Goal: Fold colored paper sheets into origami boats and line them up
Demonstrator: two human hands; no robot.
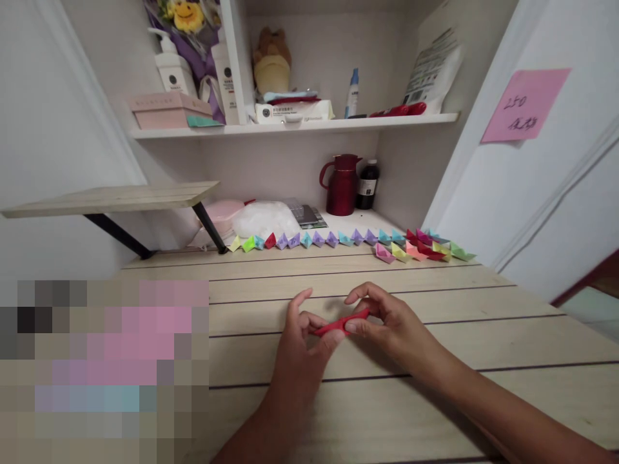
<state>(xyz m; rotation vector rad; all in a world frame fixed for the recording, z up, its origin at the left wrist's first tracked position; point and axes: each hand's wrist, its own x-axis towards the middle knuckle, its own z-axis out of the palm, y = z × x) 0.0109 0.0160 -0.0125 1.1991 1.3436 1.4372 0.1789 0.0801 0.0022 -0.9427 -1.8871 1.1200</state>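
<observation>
A small red folded paper boat (344, 321) is held between both hands, just above the slatted wooden table (251, 361). My left hand (302, 341) pinches its left end between thumb and fingers. At the other end, my right hand (382, 319) grips the paper with its thumb in front and its fingers behind. Parts of the red paper are hidden by the fingertips. Beyond the hands, a long row of small folded paper boats (318, 240) in several colours lines the back of the table. More paper boats (430, 250) cluster at its right end.
Behind the boats stand a dark red jug (341, 185) and a dark bottle (368, 185). A raised wooden shelf (116, 196) on black legs is at the left. A pink note (527, 105) hangs on the right wall. The lower left corner is blurred into blocks.
</observation>
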